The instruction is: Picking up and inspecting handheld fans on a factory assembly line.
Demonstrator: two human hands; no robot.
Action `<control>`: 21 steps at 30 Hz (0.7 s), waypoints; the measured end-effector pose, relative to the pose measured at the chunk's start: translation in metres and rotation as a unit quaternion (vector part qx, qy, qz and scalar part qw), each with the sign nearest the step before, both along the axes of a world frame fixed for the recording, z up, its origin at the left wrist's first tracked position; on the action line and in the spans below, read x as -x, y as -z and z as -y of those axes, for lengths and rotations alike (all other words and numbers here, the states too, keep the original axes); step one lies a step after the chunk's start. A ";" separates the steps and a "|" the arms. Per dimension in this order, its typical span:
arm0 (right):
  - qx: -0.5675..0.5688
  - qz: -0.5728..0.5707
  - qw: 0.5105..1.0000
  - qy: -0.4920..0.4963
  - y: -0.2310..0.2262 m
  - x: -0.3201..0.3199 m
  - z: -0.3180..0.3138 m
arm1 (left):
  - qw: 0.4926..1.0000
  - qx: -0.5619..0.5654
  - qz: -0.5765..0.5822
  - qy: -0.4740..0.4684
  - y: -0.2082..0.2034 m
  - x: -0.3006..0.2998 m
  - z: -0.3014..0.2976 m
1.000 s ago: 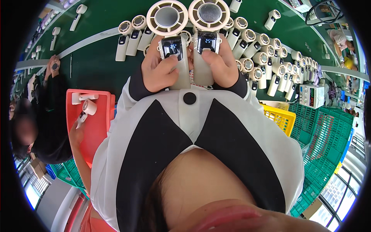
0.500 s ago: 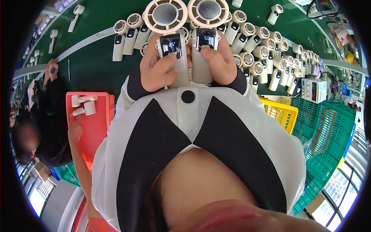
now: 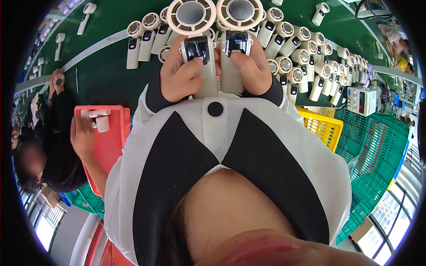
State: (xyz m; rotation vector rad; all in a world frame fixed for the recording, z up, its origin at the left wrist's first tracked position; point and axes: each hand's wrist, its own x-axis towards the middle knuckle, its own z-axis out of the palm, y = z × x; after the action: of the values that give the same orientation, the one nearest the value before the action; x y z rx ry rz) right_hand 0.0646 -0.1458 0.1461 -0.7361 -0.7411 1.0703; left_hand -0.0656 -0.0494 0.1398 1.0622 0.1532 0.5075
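I make out smooth, faintly glossy cream plastic on the two held fans, with glassy black display panels and silvery, satin-sheened discs, metal by the look. The table has a smooth dark green surface. Beyond its near edge I see a smooth red plastic tray at left, an openwork yellow plastic basket at right. The shirt reads as matt cloth.

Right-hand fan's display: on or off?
On: pale blue digits glow on the black display of the handheld fan in the right hand. Cannot tell if it's blowing.
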 end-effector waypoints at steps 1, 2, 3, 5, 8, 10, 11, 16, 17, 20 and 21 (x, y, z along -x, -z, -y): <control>0.005 0.002 1.000 0.003 0.000 0.000 0.001 | 1.000 -0.005 -0.008 0.002 -0.001 0.000 0.000; 0.010 0.004 1.000 0.006 0.000 -0.001 0.001 | 1.000 -0.008 -0.011 0.001 -0.001 -0.001 0.001; 0.016 0.003 1.000 0.011 -0.001 -0.001 0.002 | 1.000 -0.011 -0.020 -0.001 -0.001 -0.001 0.001; 0.023 0.004 1.000 0.019 -0.001 -0.001 0.003 | 1.000 -0.002 -0.016 0.003 -0.002 -0.003 0.001; 0.039 0.004 0.998 0.042 -0.001 0.000 0.004 | 1.000 0.019 -0.016 0.002 0.000 -0.005 0.000; 0.039 -0.001 0.999 0.036 -0.001 -0.001 0.005 | 1.000 0.010 -0.007 0.006 0.002 -0.007 -0.001; 0.038 -0.006 0.999 0.030 0.000 -0.002 0.005 | 1.000 -0.001 0.003 0.010 0.003 -0.008 -0.001; 0.026 -0.008 1.000 0.015 0.001 -0.007 0.003 | 1.000 -0.007 0.016 0.010 0.007 -0.011 -0.001; 0.020 -0.005 1.000 0.013 0.002 -0.007 0.003 | 1.000 -0.001 0.013 0.007 0.007 -0.011 -0.001; 0.019 -0.007 1.000 0.023 0.001 -0.006 0.002 | 1.000 -0.018 -0.007 -0.007 0.007 -0.011 -0.001; 0.024 -0.012 0.999 0.035 0.001 -0.005 0.002 | 0.999 -0.041 -0.024 -0.016 0.007 -0.011 -0.001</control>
State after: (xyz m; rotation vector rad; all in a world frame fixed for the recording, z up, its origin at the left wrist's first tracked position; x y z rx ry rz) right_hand 0.0694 -0.1478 0.1453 -0.7846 -0.6668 1.0347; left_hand -0.0550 -0.0484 0.1331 1.1535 0.1938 0.5211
